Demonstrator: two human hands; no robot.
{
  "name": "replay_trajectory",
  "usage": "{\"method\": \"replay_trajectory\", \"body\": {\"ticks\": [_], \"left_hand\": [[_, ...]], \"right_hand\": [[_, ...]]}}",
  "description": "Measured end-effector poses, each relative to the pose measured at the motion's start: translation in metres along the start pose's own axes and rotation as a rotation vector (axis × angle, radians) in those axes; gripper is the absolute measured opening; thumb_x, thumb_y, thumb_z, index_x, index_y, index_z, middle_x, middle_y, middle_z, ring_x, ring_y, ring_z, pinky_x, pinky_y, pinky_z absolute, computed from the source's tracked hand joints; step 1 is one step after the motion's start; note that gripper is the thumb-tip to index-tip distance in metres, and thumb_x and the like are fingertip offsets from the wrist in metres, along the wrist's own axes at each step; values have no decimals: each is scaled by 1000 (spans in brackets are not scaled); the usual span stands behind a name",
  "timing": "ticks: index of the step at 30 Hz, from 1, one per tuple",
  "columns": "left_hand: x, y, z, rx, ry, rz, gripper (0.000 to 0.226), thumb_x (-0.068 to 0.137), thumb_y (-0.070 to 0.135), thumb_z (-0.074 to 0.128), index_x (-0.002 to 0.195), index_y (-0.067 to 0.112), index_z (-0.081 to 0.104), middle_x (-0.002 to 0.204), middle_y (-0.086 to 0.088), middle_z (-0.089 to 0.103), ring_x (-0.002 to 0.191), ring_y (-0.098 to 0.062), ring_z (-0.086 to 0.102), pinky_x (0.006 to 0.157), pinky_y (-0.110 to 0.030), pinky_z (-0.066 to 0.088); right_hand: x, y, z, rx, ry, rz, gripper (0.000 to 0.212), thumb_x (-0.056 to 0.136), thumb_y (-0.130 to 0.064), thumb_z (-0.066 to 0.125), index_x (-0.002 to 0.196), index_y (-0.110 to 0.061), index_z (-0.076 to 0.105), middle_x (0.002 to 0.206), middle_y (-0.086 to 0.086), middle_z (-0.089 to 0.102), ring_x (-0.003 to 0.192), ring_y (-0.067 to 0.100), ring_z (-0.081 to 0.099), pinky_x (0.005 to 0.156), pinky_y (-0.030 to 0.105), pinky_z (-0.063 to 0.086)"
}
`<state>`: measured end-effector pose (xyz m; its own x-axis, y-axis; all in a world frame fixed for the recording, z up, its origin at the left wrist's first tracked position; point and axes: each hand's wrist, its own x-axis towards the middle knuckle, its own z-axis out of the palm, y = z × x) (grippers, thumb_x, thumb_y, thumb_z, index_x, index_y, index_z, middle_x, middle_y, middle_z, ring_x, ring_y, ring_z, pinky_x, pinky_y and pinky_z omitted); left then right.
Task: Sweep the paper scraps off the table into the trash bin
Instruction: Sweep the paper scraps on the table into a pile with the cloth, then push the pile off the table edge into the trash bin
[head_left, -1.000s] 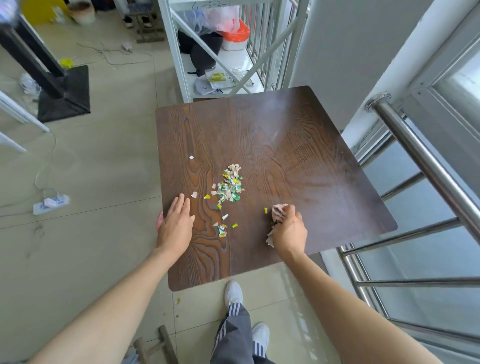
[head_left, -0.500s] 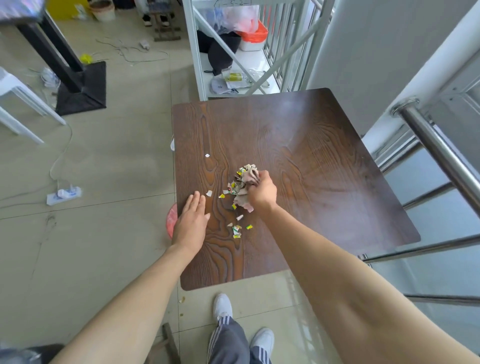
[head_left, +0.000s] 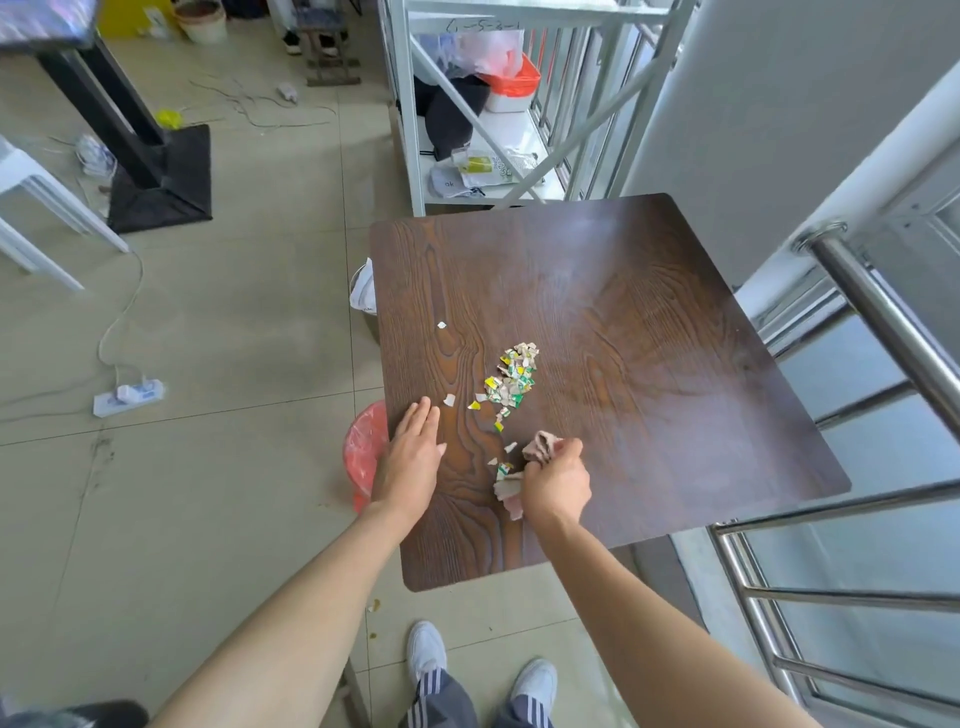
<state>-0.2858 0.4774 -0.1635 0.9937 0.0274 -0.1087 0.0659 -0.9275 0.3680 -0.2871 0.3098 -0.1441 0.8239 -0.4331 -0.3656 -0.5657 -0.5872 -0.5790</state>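
Observation:
A pile of white, yellow and green paper scraps (head_left: 511, 376) lies on the dark wooden table (head_left: 649, 364), with a few loose bits trailing toward me and one stray scrap (head_left: 441, 325) farther left. My right hand (head_left: 556, 480) is shut on a crumpled pinkish cloth (head_left: 537, 448), just on the near side of the pile. My left hand (head_left: 410, 457) rests flat and open at the table's left edge. Below that edge stands a bin lined with a red bag (head_left: 363, 457), partly hidden by the table and my hand.
A second bin with a white bag (head_left: 362, 288) peeks out at the table's left side. A steel railing (head_left: 883, 322) runs along the right. A white shelf frame (head_left: 415, 130) stands behind the table. A power strip (head_left: 127, 397) lies on the tiled floor at left.
My right hand with the cloth has pulled back from the pile toward me. The left hand has stayed at the table's left edge. The view has shifted, showing more of the red bin.

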Motion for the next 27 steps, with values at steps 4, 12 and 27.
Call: {"method": "replay_trajectory", "body": {"ticks": [4, 12, 27], "left_hand": [[1, -16, 9, -36, 16, 58, 54, 97, 19, 49, 146, 3, 31, 157, -9, 24, 147, -18, 18, 118, -27, 13], [5, -22, 15, 74, 0, 93, 54, 86, 17, 66, 133, -4, 49, 145, -17, 45, 137, -27, 41, 111, -39, 35], [7, -32, -3, 95, 11, 168, 58, 90, 31, 59, 140, 5, 44, 151, -8, 39, 140, -21, 37, 113, -33, 31]], "right_hand": [[6, -31, 16, 136, 49, 62, 25, 86, -4, 50, 110, -3, 46, 108, 21, 64, 103, 39, 59, 86, 41, 44], [39, -105, 55, 203, 53, 51, 26, 86, -2, 49, 111, -3, 48, 112, 22, 62, 106, 40, 58, 89, 41, 44], [81, -88, 15, 142, 238, -160, 19, 87, -20, 52, 100, -7, 58, 94, 21, 66, 90, 39, 61, 71, 37, 44]]}}
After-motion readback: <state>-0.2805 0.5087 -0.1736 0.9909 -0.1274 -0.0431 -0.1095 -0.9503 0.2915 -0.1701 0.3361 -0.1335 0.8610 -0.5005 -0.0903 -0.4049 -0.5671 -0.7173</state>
